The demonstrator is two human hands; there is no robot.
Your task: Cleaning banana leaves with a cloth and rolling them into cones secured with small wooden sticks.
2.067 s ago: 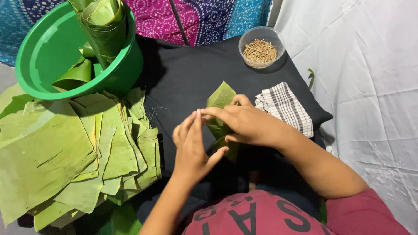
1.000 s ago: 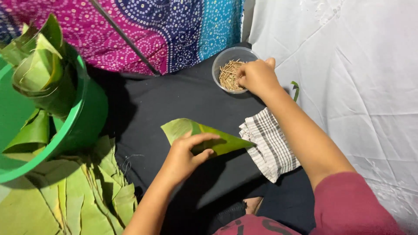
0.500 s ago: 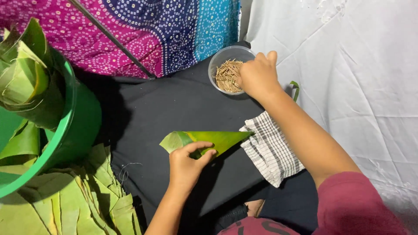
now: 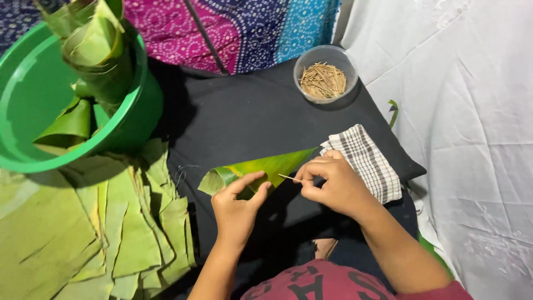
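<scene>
glossy leaf cone [image 4: 261, 169]; wooden pick [image 4: 288, 178]; checked cloth [image 4: 363, 158]

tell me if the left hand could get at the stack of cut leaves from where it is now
Probably yes. The stack of cut leaves lies just to that side of the left hand, with only bare black cloth between. But the hand is pinning the leaf cone, so it would have to let go.

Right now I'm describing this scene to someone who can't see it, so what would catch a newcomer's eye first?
At the centre, on the black cloth, the left hand pins a green leaf cone while the right hand pinches a thin wooden pick at its side. A bright green plastic basin holding rolled leaf cones sits upper left, above a stack of cut leaves. A clear bowl of picks stands at the top.
</scene>
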